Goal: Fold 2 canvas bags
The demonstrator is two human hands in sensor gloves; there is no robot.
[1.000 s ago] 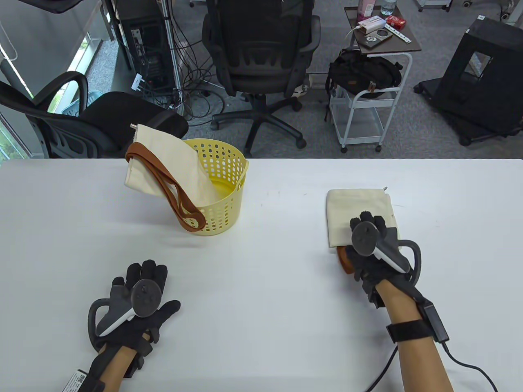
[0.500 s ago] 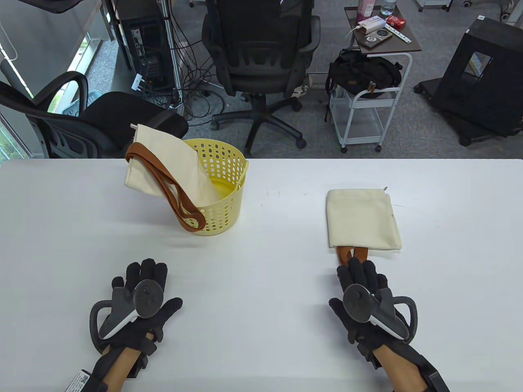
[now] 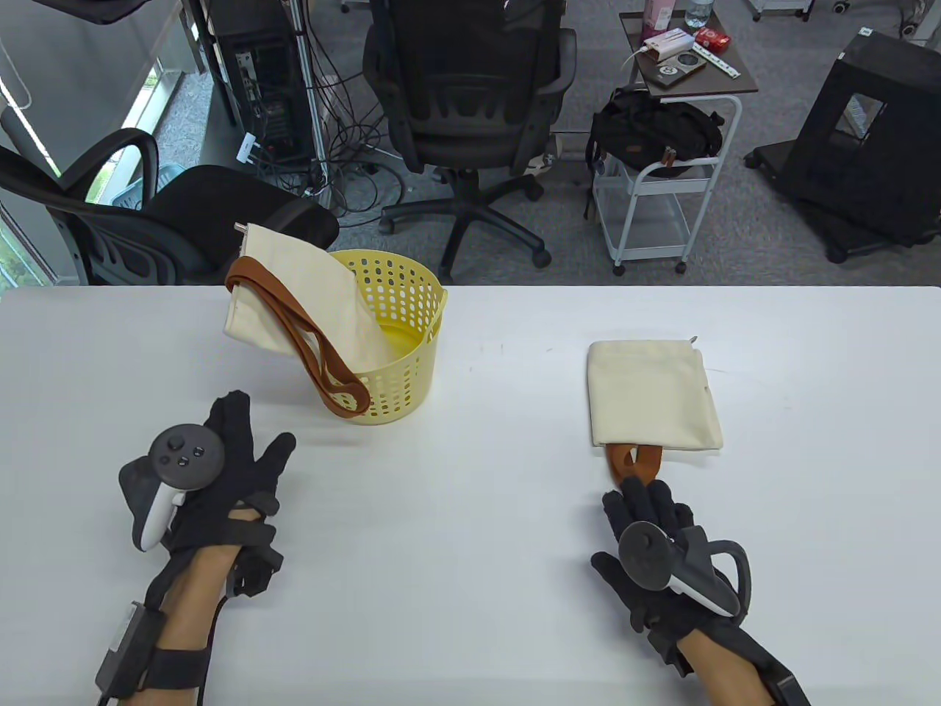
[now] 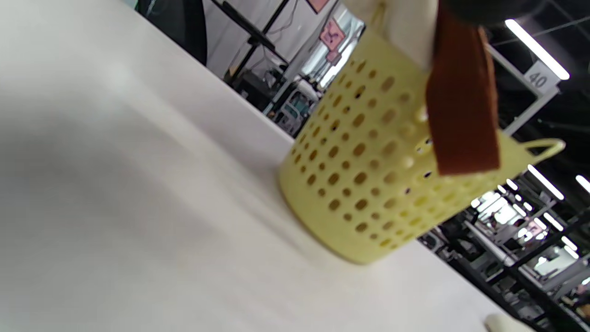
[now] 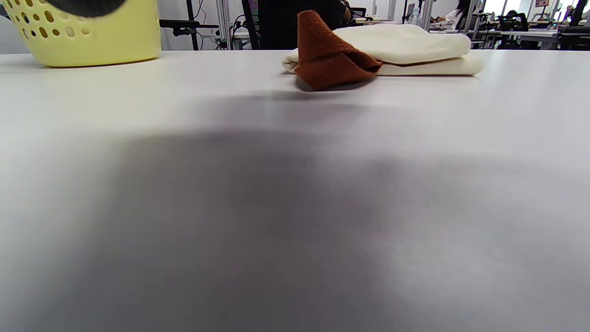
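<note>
A folded cream canvas bag [image 3: 650,393] lies on the white table at the right, its brown handles [image 3: 634,463] poking out at the near edge; it also shows in the right wrist view [image 5: 396,46]. A second cream bag [image 3: 294,309] with brown straps [image 3: 323,353] hangs over the rim of a yellow basket [image 3: 408,346]. My right hand [image 3: 647,537] rests flat on the table just below the folded bag's handles, holding nothing. My left hand [image 3: 235,456] is raised with fingers spread, left of and below the basket, empty. The left wrist view shows the basket [image 4: 368,184] and a hanging strap [image 4: 461,106].
The white table [image 3: 470,515] spans the view. Beyond its far edge stand black office chairs [image 3: 470,95], a white cart [image 3: 662,198] with a backpack, and cables on the floor.
My right hand left the folded bag and drew back to the table near its handles. My left hand lifted off the table and moved up toward the basket.
</note>
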